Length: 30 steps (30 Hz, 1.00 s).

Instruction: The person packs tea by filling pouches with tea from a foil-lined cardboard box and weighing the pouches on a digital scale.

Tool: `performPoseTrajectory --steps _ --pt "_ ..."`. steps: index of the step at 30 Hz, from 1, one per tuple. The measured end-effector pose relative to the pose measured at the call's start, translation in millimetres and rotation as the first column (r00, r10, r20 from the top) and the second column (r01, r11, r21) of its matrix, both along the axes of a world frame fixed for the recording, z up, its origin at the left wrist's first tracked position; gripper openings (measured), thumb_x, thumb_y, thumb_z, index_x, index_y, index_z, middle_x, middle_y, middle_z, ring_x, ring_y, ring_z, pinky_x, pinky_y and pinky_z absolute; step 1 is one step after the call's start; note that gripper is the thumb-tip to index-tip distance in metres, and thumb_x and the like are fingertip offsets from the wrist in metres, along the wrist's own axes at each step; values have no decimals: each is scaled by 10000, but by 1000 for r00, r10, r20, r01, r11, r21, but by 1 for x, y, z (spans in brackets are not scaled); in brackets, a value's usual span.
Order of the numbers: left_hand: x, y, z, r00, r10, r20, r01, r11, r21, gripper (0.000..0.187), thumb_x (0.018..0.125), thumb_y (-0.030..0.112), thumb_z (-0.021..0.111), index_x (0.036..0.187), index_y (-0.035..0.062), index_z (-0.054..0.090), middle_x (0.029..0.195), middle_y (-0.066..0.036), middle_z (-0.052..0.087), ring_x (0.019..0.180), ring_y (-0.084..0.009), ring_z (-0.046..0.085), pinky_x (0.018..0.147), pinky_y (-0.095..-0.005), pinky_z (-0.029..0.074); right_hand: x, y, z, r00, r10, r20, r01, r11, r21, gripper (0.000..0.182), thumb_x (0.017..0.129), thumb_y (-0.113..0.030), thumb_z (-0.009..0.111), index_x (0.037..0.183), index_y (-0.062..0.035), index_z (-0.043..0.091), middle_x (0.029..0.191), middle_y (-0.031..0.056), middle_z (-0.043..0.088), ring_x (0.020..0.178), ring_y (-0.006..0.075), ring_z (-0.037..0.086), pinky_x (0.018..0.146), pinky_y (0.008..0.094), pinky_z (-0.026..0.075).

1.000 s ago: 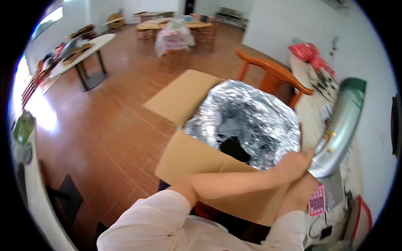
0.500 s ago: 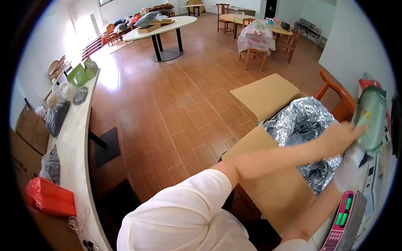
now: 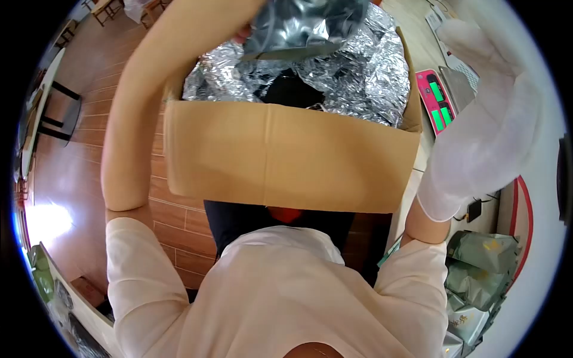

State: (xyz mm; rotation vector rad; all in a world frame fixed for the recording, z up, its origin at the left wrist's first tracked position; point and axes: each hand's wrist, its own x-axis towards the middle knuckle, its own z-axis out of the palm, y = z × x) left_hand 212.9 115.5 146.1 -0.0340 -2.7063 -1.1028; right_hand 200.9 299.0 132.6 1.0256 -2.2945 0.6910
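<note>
A dark, shiny bag point(image 3: 305, 27) hangs over the open cardboard box point(image 3: 286, 158), cut off by the top edge of the view. My left hand point(image 3: 242, 34) grips its left side, with only a bit of the fingers showing. Crumpled silver foil point(image 3: 376, 77) lines the box, and a dark hollow shows in its middle. To the right of the box, my right hand point(image 3: 477, 51) is raised in a loose translucent glove, blurred, its fingers apart and holding nothing. It is near the pink scale point(image 3: 437, 101) with green displays.
Several green-grey bags point(image 3: 480, 268) lie at the lower right, beside a black plug and cable point(image 3: 473, 210). A long table point(image 3: 83, 298) with bags on it runs along the lower left. A round table point(image 3: 39, 107) and wooden chairs stand farther off at the upper left.
The view has turned down onto the box. My left hand has left the green bag at the right and now holds a dark bag above the foil. My gloved right hand has risen.
</note>
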Motion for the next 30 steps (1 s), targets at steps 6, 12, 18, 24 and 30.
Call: performPoseTrajectory --steps 6,12,18,24,30 --pt "-95 -65 -84 994 -76 74 98 925 -368 249 919 214 527 983 -8 620 773 -92 625 739 -190 601 696 -343 474 -107 36 -86 766 242 595 -73 953 -293 318 953 -245 470 1063 -21 667 904 88 683 834 158 618 790 288 469" --pt "-141 -81 -122 990 -64 126 108 921 -375 234 913 204 516 967 3 622 709 -153 635 616 -257 622 587 -365 479 -191 -15 -204 576 -263 774 -441 697 566 698 823 -516 540 1301 -8 522 1306 208 537 1211 339 509 1028 372 387" --pt "-150 -85 -152 997 -62 44 74 917 -391 240 910 127 466 1032 20 643 856 -197 662 818 -319 645 754 -391 491 -190 -116 -290 182 -379 907 -702 596 390 988 828 -595 552 1464 63 178 1510 247 248 1404 331 264 1147 373 232" --pt "-139 -92 -176 958 -36 -284 -87 908 -409 245 909 140 494 1069 42 652 910 -166 670 893 -313 637 800 -380 489 -147 -156 -435 60 -374 925 -624 710 327 819 840 -509 573 1373 67 337 1350 269 452 1243 366 473 1034 404 394" --pt "-134 -99 -185 959 -15 -282 -106 906 -409 240 908 138 495 1066 51 654 927 -161 669 902 -304 636 802 -379 489 -165 -144 -459 584 -51 810 -709 454 540 338 911 -219 546 1178 -16 589 1149 187 634 1031 332 631 813 419 544"
